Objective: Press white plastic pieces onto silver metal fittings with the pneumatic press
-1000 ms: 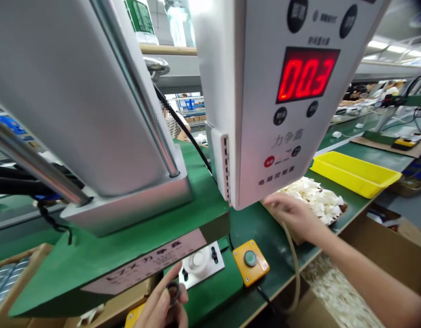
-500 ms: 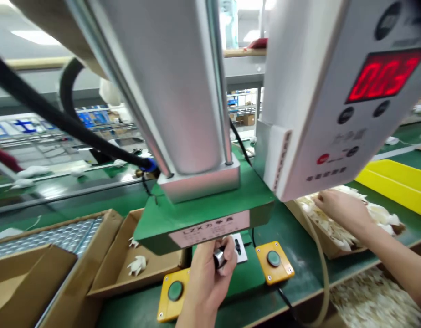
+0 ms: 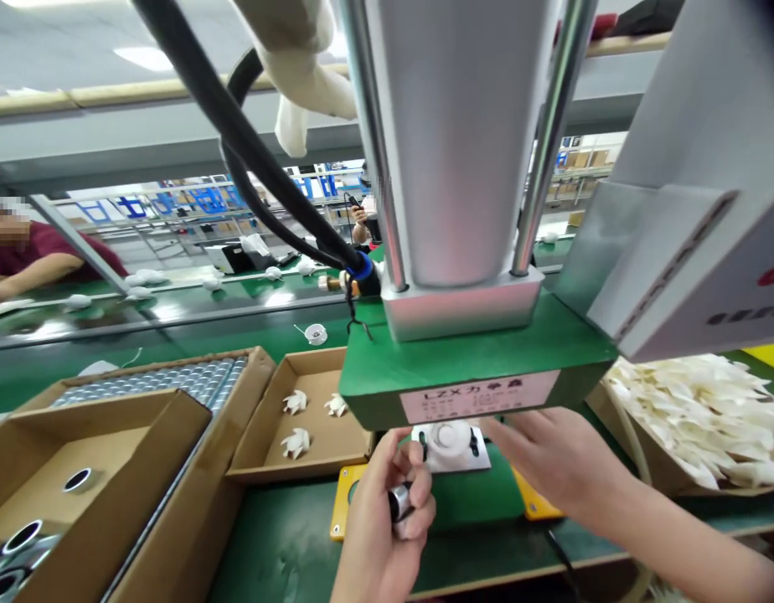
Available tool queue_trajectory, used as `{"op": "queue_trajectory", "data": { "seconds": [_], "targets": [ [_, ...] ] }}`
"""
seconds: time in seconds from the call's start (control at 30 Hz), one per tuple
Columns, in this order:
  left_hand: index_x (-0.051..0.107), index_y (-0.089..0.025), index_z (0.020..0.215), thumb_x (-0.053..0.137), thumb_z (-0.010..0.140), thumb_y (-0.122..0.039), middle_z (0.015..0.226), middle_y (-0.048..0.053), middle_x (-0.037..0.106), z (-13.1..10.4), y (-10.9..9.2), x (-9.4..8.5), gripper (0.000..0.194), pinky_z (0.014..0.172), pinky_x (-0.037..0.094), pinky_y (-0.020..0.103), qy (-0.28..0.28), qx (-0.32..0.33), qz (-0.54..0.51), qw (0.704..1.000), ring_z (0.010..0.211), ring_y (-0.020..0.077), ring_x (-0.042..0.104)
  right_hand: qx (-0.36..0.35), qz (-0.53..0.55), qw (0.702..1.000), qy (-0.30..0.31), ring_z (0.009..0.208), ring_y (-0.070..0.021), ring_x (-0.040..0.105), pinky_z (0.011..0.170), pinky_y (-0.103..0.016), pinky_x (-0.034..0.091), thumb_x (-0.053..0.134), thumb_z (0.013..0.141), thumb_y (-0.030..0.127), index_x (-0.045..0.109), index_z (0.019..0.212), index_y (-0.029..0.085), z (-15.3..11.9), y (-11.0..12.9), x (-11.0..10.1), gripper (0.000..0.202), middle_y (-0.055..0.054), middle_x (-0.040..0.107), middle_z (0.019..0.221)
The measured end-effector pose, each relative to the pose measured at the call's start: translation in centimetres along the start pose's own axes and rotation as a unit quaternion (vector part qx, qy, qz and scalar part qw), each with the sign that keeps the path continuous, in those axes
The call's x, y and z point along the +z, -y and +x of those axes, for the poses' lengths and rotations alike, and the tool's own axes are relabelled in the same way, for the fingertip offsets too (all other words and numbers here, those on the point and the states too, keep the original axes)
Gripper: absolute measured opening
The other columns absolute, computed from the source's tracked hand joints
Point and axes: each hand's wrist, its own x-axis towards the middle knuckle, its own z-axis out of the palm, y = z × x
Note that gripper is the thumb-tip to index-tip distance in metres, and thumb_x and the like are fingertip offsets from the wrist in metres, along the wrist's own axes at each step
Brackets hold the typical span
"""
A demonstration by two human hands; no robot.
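Note:
My left hand (image 3: 390, 511) is closed round a short chrome sleeve (image 3: 399, 501) with a dark inside, in front of the press. At the right of the press base is my right hand (image 3: 563, 469), its fingers stretched out and partly hidden under the green press head (image 3: 481, 356); I see nothing in it. Between the hands, a round whitish plastic part (image 3: 448, 438) sits on the metal fixture plate (image 3: 481, 459), right below the head. The head hides the upper side of this part.
Yellow button boxes (image 3: 337, 512) flank the base, partly covered by my hands. An open carton (image 3: 299, 471) at left holds white finned pieces; another carton (image 3: 161, 469) holds chrome sleeves. White pieces (image 3: 701, 410) fill a box at right. A person (image 3: 54, 251) works across the line.
My right hand has moved left from the box of white pieces to the press fixture. The round whitish part now shows on the plate. My left hand keeps the sleeve; the view has turned.

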Motion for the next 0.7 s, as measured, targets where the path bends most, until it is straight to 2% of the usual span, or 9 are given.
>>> {"op": "queue_trajectory", "data": {
  "seconds": [0.13, 0.23, 0.33, 0.4, 0.57, 0.7],
  "targets": [
    [0.056, -0.019, 0.093, 0.055, 0.085, -0.029, 0.072, -0.004, 0.044, -1.0, -0.4, -1.7, 0.013, 0.033, 0.012, 0.013, -0.041, 0.011, 0.008, 0.999, 0.044, 0.0017, 0.029, -0.171, -0.106, 0.977, 0.066, 0.067, -0.0165, 0.054, 0.054, -0.029, 0.036, 0.045, 0.080, 0.007, 0.057, 0.104, 0.020, 2.0, 2.0, 1.1, 0.030, -0.006, 0.063, 0.091],
    [0.055, -0.019, 0.091, 0.056, 0.084, -0.029, 0.071, -0.004, 0.042, -1.5, -0.5, -3.1, 0.012, 0.033, 0.012, 0.013, -0.044, 0.027, 0.018, 0.998, 0.044, 0.0019, 0.029, -0.221, -0.104, 0.964, 0.100, 0.074, -0.0179, 0.057, 0.059, -0.030, 0.040, 0.044, 0.079, 0.004, 0.058, 0.101, 0.019, 2.9, 2.4, 0.2, 0.030, -0.007, 0.063, 0.096],
    [0.055, -0.019, 0.087, 0.057, 0.084, -0.031, 0.071, -0.005, 0.041, -1.6, -0.5, -3.9, 0.012, 0.033, 0.012, 0.014, -0.043, 0.046, 0.046, 0.997, 0.044, 0.0024, 0.028, -0.221, -0.084, 0.966, 0.101, 0.087, -0.0200, 0.059, 0.073, -0.033, 0.044, 0.046, 0.079, 0.003, 0.058, 0.102, 0.019, 3.3, 2.6, -0.8, 0.031, -0.007, 0.063, 0.102],
    [0.055, -0.019, 0.086, 0.057, 0.083, -0.032, 0.070, -0.005, 0.041, -1.5, -0.5, -3.9, 0.014, 0.032, 0.013, 0.014, -0.047, 0.061, 0.073, 0.994, 0.044, 0.0026, 0.028, -0.216, -0.080, 0.968, 0.102, 0.090, -0.0206, 0.059, 0.076, -0.034, 0.046, 0.047, 0.077, 0.002, 0.058, 0.104, 0.019, 3.1, 2.5, -1.0, 0.034, -0.007, 0.063, 0.105],
    [0.055, -0.019, 0.086, 0.057, 0.082, -0.036, 0.069, -0.005, 0.042, -1.8, -0.7, -3.3, 0.017, 0.033, 0.015, 0.014, -0.065, 0.103, 0.152, 0.981, 0.043, 0.0030, 0.029, -0.189, -0.052, 0.974, 0.113, 0.080, -0.0184, 0.060, 0.068, -0.033, 0.050, 0.043, 0.079, 0.002, 0.056, 0.114, 0.016, 1.4, 2.1, 0.8, 0.040, -0.009, 0.061, 0.115],
    [0.056, -0.021, 0.086, 0.059, 0.080, -0.040, 0.066, -0.005, 0.044, -2.0, -0.8, -3.9, 0.020, 0.033, 0.015, 0.014, -0.094, 0.126, 0.203, 0.966, 0.042, 0.0041, 0.030, -0.157, -0.032, 0.982, 0.100, 0.086, -0.0192, 0.061, 0.071, -0.034, 0.054, 0.038, 0.083, 0.003, 0.050, 0.123, 0.015, -0.1, 2.0, 2.3, 0.044, -0.009, 0.057, 0.125]
  ]
}}
